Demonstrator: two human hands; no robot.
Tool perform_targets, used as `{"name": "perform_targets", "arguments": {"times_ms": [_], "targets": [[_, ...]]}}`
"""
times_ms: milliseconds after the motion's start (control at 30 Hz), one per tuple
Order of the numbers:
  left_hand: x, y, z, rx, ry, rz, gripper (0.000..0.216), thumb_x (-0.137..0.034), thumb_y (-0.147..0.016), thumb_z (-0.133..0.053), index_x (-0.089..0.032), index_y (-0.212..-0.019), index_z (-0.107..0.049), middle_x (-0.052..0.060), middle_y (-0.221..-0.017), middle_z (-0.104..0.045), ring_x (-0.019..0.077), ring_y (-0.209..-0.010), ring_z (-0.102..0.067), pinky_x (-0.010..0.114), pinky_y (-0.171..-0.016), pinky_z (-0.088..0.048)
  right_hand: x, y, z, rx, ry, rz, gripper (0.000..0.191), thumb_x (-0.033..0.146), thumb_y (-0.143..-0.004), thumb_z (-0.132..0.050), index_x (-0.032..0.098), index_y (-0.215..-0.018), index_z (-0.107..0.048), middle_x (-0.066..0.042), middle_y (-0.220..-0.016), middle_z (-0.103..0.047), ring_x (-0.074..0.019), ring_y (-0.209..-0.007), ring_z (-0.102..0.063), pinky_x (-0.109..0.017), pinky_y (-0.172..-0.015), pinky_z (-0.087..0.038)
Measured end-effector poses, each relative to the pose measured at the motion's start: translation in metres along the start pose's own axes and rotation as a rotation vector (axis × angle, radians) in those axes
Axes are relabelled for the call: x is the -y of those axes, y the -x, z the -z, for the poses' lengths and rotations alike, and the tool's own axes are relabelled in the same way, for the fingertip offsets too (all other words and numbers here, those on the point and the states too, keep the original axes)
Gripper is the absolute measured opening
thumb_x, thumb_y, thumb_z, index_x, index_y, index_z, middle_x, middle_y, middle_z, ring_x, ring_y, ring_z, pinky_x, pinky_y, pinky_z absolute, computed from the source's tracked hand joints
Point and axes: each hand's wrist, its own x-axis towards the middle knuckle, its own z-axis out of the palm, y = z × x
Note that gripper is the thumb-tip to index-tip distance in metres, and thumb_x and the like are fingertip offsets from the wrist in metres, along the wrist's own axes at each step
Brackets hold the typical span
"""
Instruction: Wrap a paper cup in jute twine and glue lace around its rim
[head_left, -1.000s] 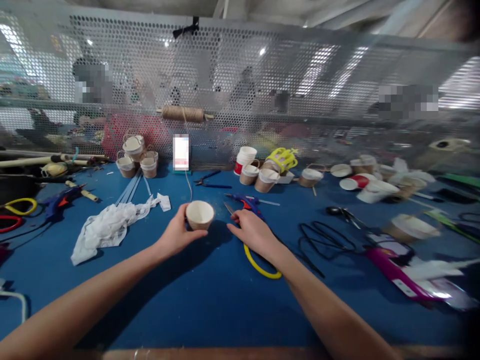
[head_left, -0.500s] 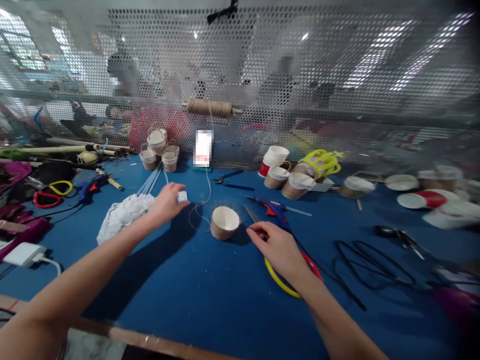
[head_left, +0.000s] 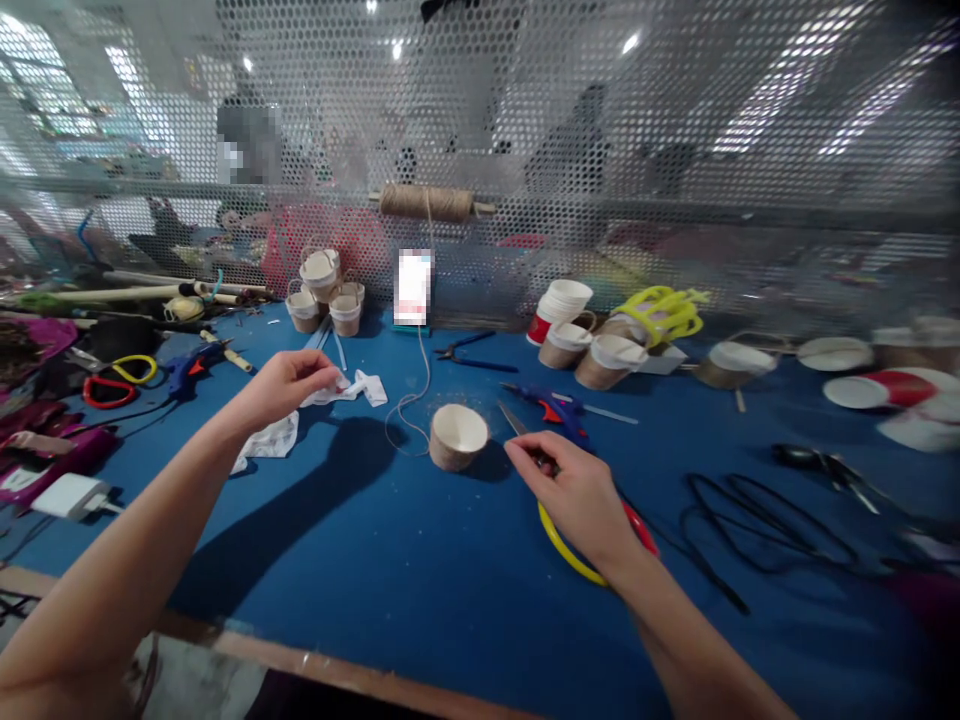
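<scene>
My left hand point(head_left: 300, 382) is over the left half of the table with thumb and fingers pinched on a white patterned strip point(head_left: 274, 438). This strip lies under and to both sides of the hand. My right hand point(head_left: 566, 485) is closed above a pair of scissors with one yellow and one red handle point(head_left: 566, 553), the blade pointing away past the fingertips. What its fingers hold, if anything, is hidden. Between the hands stands a small cup wrapped in brown twine point(head_left: 456, 440), upright, its pale inside showing.
A twine roll point(head_left: 427, 203) hangs on the perforated metal screen, its loose end running down beside the cup. Wrapped cups with handles point(head_left: 322, 275) stand at back left, others point(head_left: 611, 360) at back right. A blue glue gun point(head_left: 562, 415), pliers point(head_left: 472, 350) and black cable point(head_left: 757, 530) lie right.
My left hand has drawn back left and its fingers have closed on the white strip. The bulky white heap now lies flatter and more spread. My right hand stays by the scissors.
</scene>
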Motion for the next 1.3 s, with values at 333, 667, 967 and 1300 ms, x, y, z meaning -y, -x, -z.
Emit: {"name": "perform_targets", "arguments": {"times_ms": [333,667,967,1300], "targets": [[-0.063,0.033,-0.012,0.259,0.11,-0.191,0.026,-0.035,-0.08,-0.053,-0.014,-0.072,-0.065,-0.001,-0.061,-0.06,0.0097,-0.057,-0.05,0.02,-0.054,-0.038,0.076,0.009,-0.011,0.486,-0.729,-0.174,0.05,0.028,-0.075,-0.061,0.017,-0.12,-0.044,-0.009,-0.104,-0.06,-0.0112,-0.067,-0.059,-0.029,-0.062,-0.053],[-0.049,0.034,-0.037,0.382,0.078,-0.174,0.023,-0.03,-0.08,-0.052,-0.014,-0.094,-0.061,0.004,-0.085,-0.069,0.0134,-0.075,-0.061,0.024,-0.068,-0.047,0.06,0.022,-0.021,0.511,-0.774,-0.351,0.012,0.027,-0.079,-0.055,0.016,-0.082,-0.056,0.002,-0.058,-0.058,-0.0087,-0.05,-0.054,-0.023,-0.051,-0.046],[-0.017,0.046,-0.083,0.572,-0.407,-0.185,0.016,-0.023,-0.069,-0.064,-0.014,-0.082,-0.063,0.007,-0.086,-0.058,0.0207,-0.082,-0.056,0.028,-0.069,-0.043,0.03,0.04,-0.003,0.48,0.019,-0.249,0.006,0.018,-0.078,-0.051,0.018,-0.073,-0.054,0.0,-0.063,-0.057,-0.0118,-0.055,-0.051,-0.023,-0.049,-0.035],[-0.018,0.046,-0.073,0.569,-0.342,-0.162,0.014,-0.026,-0.08,-0.053,-0.014,-0.079,-0.06,0.002,-0.072,-0.06,0.0135,-0.063,-0.055,0.023,-0.057,-0.04,0.011,0.034,-0.001,0.564,0.174,-0.229,0.007,0.019,-0.079,-0.052,0.018,-0.076,-0.058,-0.002,-0.063,-0.06,-0.015,-0.059,-0.053,-0.025,-0.052,-0.033]]}}
